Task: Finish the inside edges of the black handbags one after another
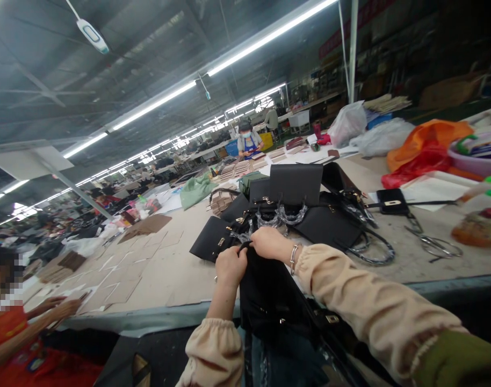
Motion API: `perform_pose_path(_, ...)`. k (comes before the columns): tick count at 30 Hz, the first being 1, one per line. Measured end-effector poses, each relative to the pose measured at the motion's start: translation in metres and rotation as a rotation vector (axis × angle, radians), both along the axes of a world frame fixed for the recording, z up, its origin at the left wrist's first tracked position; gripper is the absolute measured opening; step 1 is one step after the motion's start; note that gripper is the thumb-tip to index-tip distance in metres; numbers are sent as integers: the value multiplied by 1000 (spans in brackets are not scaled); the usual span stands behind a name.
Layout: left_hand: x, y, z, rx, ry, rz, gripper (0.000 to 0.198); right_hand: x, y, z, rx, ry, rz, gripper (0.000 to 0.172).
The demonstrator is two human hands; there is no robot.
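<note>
Both my hands meet at the top edge of a black handbag (pixel 265 290) that hangs down over the table's front edge toward my lap. My left hand (pixel 230 264) pinches the edge on the left side. Close beside it, my right hand (pixel 269 243) is closed on the same edge. Just beyond my hands lies a pile of black handbags (pixel 296 183) with gold-coloured clasps and plastic-wrapped handles. One of these, a tilted black bag (pixel 209 239), rests left of the pile. What my fingertips press is partly hidden.
Flat beige pieces (pixel 124 282) cover the table's left side, where a co-worker's hands (pixel 64 310) handle them. Scissors (pixel 434 244) and a small black strap piece (pixel 391 201) lie right. Beyond are an orange bag (pixel 426 140), a purple basin (pixel 477 157) and a green cloth (pixel 197 189).
</note>
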State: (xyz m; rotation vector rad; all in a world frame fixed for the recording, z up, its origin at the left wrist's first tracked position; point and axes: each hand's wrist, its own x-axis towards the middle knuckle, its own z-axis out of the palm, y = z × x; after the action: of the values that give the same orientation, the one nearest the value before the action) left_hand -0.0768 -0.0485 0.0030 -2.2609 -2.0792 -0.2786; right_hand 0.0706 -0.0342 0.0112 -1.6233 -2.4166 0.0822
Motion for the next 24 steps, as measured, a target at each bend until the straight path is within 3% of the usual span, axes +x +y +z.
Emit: perform_pose_path(24, 7, 10, -1, -23, 170, -21, 28, -5, 0, 1, -4, 5, -4, 30)
